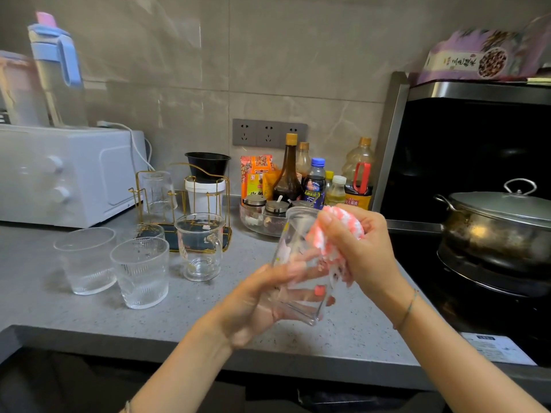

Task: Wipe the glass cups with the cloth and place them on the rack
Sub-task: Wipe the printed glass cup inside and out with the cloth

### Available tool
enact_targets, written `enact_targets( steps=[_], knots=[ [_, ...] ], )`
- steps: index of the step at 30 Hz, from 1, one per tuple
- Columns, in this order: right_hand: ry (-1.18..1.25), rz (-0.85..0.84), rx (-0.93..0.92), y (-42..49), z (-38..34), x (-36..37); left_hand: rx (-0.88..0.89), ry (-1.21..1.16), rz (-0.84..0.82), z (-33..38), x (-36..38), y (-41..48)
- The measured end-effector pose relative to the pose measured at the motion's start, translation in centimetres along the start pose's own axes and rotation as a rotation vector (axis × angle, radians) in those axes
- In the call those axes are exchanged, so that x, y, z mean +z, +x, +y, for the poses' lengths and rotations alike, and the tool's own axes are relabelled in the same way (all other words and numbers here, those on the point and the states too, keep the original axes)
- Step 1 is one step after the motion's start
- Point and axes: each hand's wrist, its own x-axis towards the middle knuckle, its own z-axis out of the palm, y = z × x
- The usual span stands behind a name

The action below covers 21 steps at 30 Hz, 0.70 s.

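Writing on purple packet [477,58] at 1 o'clock and bottles [314,183] at 12 too blurred to read, left hand [256,299] grips glass cup [293,242], right hand [357,251] clutches bunched cloth [316,239] against it

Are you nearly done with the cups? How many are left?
One glass sits upside down on the gold rack. The left hand holds another cup while the right hand rubs it with the pink cloth. Four cups wait on the counter.
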Motion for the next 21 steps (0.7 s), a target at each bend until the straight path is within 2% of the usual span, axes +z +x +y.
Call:
enact_targets(
  steps=[2,5,9,13,15,18,21],
  knots=[
    [0.04,-0.003,0.009,-0.1,-0.2,0.2,0.012,-0.196,-0.116,-0.4,-0.1,-0.1],
    [0.035,-0.009,0.024,-0.3,-0.2,0.5,0.004,-0.197,-0.161,-0.6,-0.6,0.0],
    [-0.011,0.04,0.071,0.0,0.0,0.1,-0.053,0.054,0.007,0.6,-1.1,-0.1],
    [-0.181,0.05,0.027,0.2,0.1,0.3,0.026,0.503,0.136,1.7,-0.1,-0.1],
    [-0.238,0.052,0.012,0.3,0.2,0.6,0.088,0.676,0.259,1.2,0.7,0.1],
    [-0.264,0.075,0.024,0.3,0.1,0.9,0.223,0.785,0.428,0.1,1.1,0.4],
    [-0.265,0.08,0.015,0.1,0.1,1.1,0.291,0.777,0.39,-0.3,1.2,0.6]
  ],
)
